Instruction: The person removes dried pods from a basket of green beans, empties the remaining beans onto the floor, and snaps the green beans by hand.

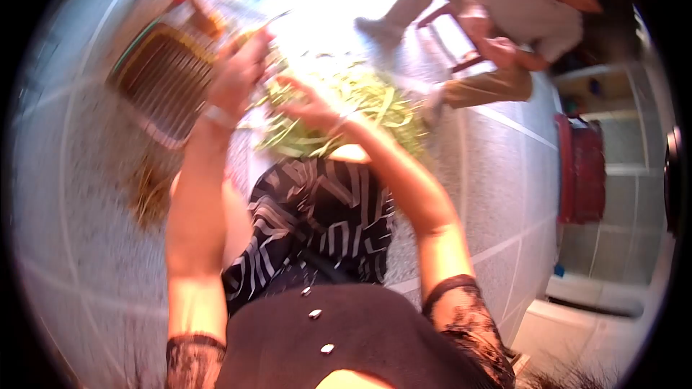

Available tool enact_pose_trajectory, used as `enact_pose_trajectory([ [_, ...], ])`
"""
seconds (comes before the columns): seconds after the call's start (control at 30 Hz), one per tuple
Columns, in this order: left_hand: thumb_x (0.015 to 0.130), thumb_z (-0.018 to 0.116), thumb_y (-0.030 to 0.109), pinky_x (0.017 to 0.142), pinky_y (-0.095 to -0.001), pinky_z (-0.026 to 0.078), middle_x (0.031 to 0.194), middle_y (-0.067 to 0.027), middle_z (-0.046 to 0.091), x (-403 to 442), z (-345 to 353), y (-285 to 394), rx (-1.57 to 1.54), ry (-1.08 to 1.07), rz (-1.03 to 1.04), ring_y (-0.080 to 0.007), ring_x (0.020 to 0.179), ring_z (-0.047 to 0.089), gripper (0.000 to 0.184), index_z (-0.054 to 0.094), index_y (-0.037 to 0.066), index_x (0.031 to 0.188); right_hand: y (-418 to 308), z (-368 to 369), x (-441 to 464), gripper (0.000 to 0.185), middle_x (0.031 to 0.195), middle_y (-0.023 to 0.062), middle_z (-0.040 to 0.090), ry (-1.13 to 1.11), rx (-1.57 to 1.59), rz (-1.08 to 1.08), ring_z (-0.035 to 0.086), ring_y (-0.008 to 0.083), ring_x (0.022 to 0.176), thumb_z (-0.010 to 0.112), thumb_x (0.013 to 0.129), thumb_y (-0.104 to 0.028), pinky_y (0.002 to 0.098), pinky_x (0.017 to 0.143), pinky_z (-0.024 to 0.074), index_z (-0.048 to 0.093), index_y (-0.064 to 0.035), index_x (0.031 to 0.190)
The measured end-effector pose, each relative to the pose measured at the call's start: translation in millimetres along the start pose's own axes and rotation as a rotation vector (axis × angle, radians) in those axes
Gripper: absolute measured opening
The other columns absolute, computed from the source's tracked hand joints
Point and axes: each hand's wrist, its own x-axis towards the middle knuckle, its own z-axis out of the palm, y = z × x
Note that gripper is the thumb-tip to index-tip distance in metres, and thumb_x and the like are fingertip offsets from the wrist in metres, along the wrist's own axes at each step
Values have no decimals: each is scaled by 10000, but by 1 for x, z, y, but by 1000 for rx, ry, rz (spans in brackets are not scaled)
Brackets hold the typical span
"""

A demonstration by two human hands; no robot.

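Raised in front of me, my left hand [244, 70] is closed, its fingers curled; a thin dark pointed thing [280, 17] juts out just beyond them, too blurred to name. My right hand [311, 106] is beside it, lower and to the right, over a heap of long green stalks and leaves [360, 97]. Its fingers reach toward my left hand among the greens. Motion smears the fingertips, so I cannot tell whether they grip a stalk. The heap spreads on the floor just beyond my knees.
A slatted basket [164, 79] stands left of my left hand, with another person's bare limb [205, 20] close by its rim. Dry brown stems [148, 191] lie on the tiled floor. At right, a person [504, 3] sits by a small stool [450, 36]. Farther right is a red container [582, 169].
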Motion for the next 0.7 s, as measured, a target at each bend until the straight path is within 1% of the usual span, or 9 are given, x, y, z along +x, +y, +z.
enact_pose_trajectory([
  [0.03,890,547,173,415,-191,251,580,82,361,4,-7,-3,-25,-5,-19,-15,464,293,123,588,63,853,5,6,7,600,1251,146,475,28,-36,-153,454,228,1140,670,757,-214,327,957,375,422,-62,1282],
  [0.07,889,548,153,418,-191,255,586,72,366,10,-13,-7,-89,-11,-44,-20,459,293,99,570,60,862,-21,0,0,595,1253,144,472,-31,117,-4,443,227,1151,635,725,-141,334,967,364,425,-45,1274],
  [0.13,889,550,153,428,-197,276,600,56,379,11,-12,-9,-164,17,-32,-32,464,302,94,549,60,880,-17,5,3,551,1160,140,529,72,308,-175,518,188,1030,602,647,-126,296,879,422,498,-26,1179],
  [0.2,892,550,199,433,-188,247,619,50,391,11,-7,-7,-151,57,-15,-37,478,305,168,555,43,828,-31,2,4,516,1112,122,538,-14,623,-131,500,159,1034,564,649,-115,286,879,409,506,-8,1150],
  [0.23,892,551,201,433,-189,249,622,48,394,11,-6,-7,-160,68,-18,-39,479,309,172,553,42,828,-20,11,13,507,1072,91,542,2,761,-185,489,142,1009,561,653,-142,279,854,409,511,-17,1141],
  [0.37,891,554,213,434,-191,268,627,42,403,9,-3,-5,-163,110,-20,-43,484,328,182,545,45,822,-47,9,12,285,923,17,508,-33,855,-236,465,90,892,591,776,-177,256,766,414,519,-16,1000],
  [0.5,890,553,220,438,-193,301,624,40,408,10,-3,-5,-93,169,17,-47,492,349,187,532,54,806,-49,29,16,366,928,-9,452,-12,859,-320,424,56,811,624,807,-191,226,711,403,415,-41,1066],
  [0.6,888,558,220,440,-190,307,621,44,409,10,-1,-5,-83,215,47,-45,496,357,183,530,57,808,-57,27,12,363,927,-5,458,-63,982,-240,424,53,798,621,800,-184,217,693,402,417,-38,1063],
  [0.7,885,562,220,435,-184,304,605,57,408,12,0,-10,-65,241,87,-38,486,353,175,530,74,795,-43,25,15,329,868,-14,485,-67,854,-202,450,57,747,597,781,-163,210,637,407,449,-28,1042],
])
